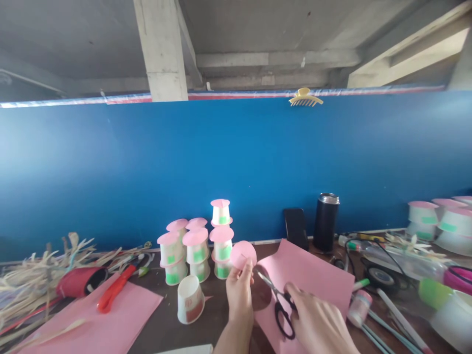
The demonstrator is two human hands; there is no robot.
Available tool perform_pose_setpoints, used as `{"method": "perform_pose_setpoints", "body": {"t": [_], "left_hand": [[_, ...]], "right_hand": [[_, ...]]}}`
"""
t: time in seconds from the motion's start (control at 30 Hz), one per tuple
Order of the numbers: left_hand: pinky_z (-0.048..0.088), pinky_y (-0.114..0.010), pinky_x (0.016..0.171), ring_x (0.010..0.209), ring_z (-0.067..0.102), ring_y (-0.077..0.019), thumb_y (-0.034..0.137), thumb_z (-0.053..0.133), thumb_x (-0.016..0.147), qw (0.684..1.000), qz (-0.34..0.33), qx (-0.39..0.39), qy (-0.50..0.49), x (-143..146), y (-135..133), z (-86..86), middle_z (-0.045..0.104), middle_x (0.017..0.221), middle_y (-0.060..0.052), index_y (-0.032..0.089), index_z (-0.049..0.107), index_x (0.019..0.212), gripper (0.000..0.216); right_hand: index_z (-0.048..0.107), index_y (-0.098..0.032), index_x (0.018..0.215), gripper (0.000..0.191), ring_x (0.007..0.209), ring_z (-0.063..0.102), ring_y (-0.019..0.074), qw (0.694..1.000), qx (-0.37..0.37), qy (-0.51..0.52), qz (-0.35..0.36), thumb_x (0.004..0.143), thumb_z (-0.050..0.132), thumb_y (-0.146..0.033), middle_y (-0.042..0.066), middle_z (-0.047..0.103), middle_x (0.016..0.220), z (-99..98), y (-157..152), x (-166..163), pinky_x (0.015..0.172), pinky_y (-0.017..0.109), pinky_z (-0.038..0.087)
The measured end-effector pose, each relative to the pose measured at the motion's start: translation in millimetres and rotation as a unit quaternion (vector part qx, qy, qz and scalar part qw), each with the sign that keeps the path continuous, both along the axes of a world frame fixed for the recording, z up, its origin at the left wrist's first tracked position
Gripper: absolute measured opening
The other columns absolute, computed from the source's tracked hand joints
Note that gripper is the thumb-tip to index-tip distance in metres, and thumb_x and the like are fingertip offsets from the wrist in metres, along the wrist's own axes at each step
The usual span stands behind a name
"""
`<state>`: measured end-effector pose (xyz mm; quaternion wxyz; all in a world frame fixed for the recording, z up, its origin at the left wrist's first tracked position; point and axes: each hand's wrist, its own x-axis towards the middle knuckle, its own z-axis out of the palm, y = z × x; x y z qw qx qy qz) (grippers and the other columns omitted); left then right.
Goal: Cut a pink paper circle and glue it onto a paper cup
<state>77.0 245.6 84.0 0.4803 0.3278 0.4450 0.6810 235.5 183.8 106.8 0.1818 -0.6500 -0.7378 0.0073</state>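
My left hand [240, 292] pinches a round pink paper disc [243, 254] between thumb and fingers, held upright above the table. To its right, my right hand [319, 314] is closed on the handles of a pair of black-handled scissors [283, 314], whose blades point up and left toward the disc. Beneath the scissors lies a large pink paper sheet [313, 280] with a curved cut along its left edge. Left of my left hand, an overturned paper cup [190, 300] sits on the table. Behind it stand stacked paper cups [195, 246] with pink paper tops and green patches.
A black flask [326, 221] and a phone [296, 228] stand against the blue partition [236, 157]. At left are pink sheets [125, 314], a red-handled tool [116, 288] and paper strips [40, 275]. A small jar [360, 309], a tape roll [381, 276] and more cups [455, 220] are at right.
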Motion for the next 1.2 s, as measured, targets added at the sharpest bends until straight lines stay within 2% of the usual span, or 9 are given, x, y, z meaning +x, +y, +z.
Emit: {"method": "perform_pose_setpoints", "body": {"t": [0.13,0.37,0.47,0.6,0.77,0.9,1.0,1.1,1.2], "left_hand": [[0.033,-0.021,0.054,0.055,0.042,-0.0074,0.049,0.074,0.068,0.999,-0.007,-0.001,-0.049,2,0,-1.5,0.050,0.060,0.003,0.014,0.062,0.077,0.038],[0.033,-0.020,0.054,0.054,0.040,-0.0063,0.047,0.072,0.071,0.998,-0.006,0.019,-0.055,-2,1,-1.6,0.047,0.059,0.005,0.015,0.059,0.076,0.036],[0.031,-0.020,0.052,0.052,0.036,-0.0057,0.050,0.070,0.072,0.999,-0.001,0.016,-0.032,-3,2,-3.4,0.044,0.057,0.005,0.014,0.057,0.071,0.038],[0.028,-0.020,0.049,0.050,0.033,-0.0048,0.051,0.072,0.070,1.000,0.005,-0.002,-0.031,-1,0,0.0,0.042,0.054,0.006,0.014,0.058,0.070,0.040],[0.031,-0.018,0.050,0.052,0.036,-0.0050,0.045,0.075,0.068,0.996,-0.066,0.010,-0.054,3,-8,13.8,0.045,0.056,0.005,0.014,0.066,0.083,0.036],[0.042,-0.017,0.062,0.072,0.052,-0.0085,0.039,0.079,0.066,0.986,-0.127,-0.018,-0.109,10,-15,20.5,0.062,0.085,-0.005,0.014,0.069,0.092,0.037],[0.046,-0.021,0.075,0.086,0.057,-0.0120,0.032,0.081,0.064,0.965,-0.157,-0.050,-0.206,14,-19,21.8,0.063,0.101,-0.007,0.016,0.067,0.095,0.037],[0.048,-0.025,0.077,0.084,0.059,-0.0142,0.030,0.080,0.065,0.938,-0.209,-0.038,-0.274,16,-20,20.6,0.063,0.100,-0.007,0.017,0.066,0.096,0.036],[0.047,-0.021,0.070,0.073,0.058,-0.0110,0.029,0.080,0.065,0.941,-0.213,0.008,-0.262,15,-18,17.9,0.063,0.084,-0.004,0.015,0.067,0.087,0.029]], "right_hand": [[0.055,-0.027,0.102,0.028,0.067,0.069,0.0293,0.999,-0.009,0.020,-0.035,0.080,0.044,-0.013,0.003,0.074,0.073,4.4,4,9,0.051,0.029,0.024],[0.064,-0.034,0.102,0.037,0.081,0.069,0.0242,0.976,-0.071,0.204,0.040,0.076,0.048,-0.014,-0.001,0.074,0.085,3.6,8,-2,0.064,0.028,0.041],[0.064,-0.033,0.109,0.038,0.084,0.068,0.0222,0.955,-0.045,0.286,0.061,0.080,0.044,-0.018,0.000,0.073,0.092,-3.1,13,-3,0.070,0.028,0.045],[0.061,-0.029,0.117,0.039,0.087,0.067,0.0231,0.935,-0.003,0.354,0.023,0.080,0.046,-0.025,0.002,0.072,0.098,-5.4,18,0,0.076,0.032,0.048],[0.063,-0.027,0.096,0.020,0.074,0.067,0.0221,0.930,0.047,0.366,0.004,0.084,0.048,-0.032,0.002,0.072,0.088,-4.1,17,0,0.069,0.031,0.049],[0.061,-0.028,0.094,0.015,0.081,0.068,0.0223,0.928,0.078,0.363,-0.024,0.086,0.048,-0.030,0.000,0.072,0.088,-6.9,15,0,0.071,0.030,0.047],[0.058,-0.029,0.098,0.016,0.091,0.066,0.0225,0.929,0.125,0.348,-0.009,0.087,0.047,-0.028,0.001,0.071,0.098,-10.7,13,-1,0.078,0.030,0.046],[0.056,-0.030,0.104,0.019,0.085,0.066,0.0212,0.936,0.122,0.329,0.031,0.087,0.047,-0.027,0.000,0.070,0.101,-12.9,9,-6,0.077,0.031,0.046],[0.055,-0.029,0.105,0.024,0.075,0.066,0.0189,0.932,0.057,0.349,0.074,0.083,0.050,-0.021,-0.001,0.069,0.101,-8.6,5,-14,0.071,0.031,0.046]]}}
